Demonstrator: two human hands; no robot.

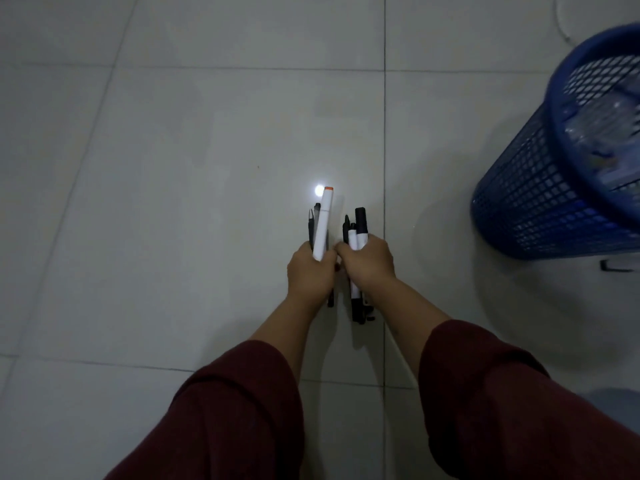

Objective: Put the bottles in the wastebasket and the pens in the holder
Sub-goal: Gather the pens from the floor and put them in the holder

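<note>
My left hand (310, 273) grips a bundle of pens: a white marker with an orange tip (322, 223) and some black pens beside it. My right hand (369, 263) holds a second bundle of black and white markers (358, 226). Both hands are side by side above the tiled floor, the pens pointing away from me. A blue mesh wastebasket (533, 199) stands at the right, with clear plastic bottles (602, 126) lying inside it. No pen holder is in view.
Pale floor tiles (207, 168) fill the view, with a bright light reflection just beyond the pens. A small dark object (614, 266) lies on the floor by the wastebasket's base. Dark red sleeves cover both forearms.
</note>
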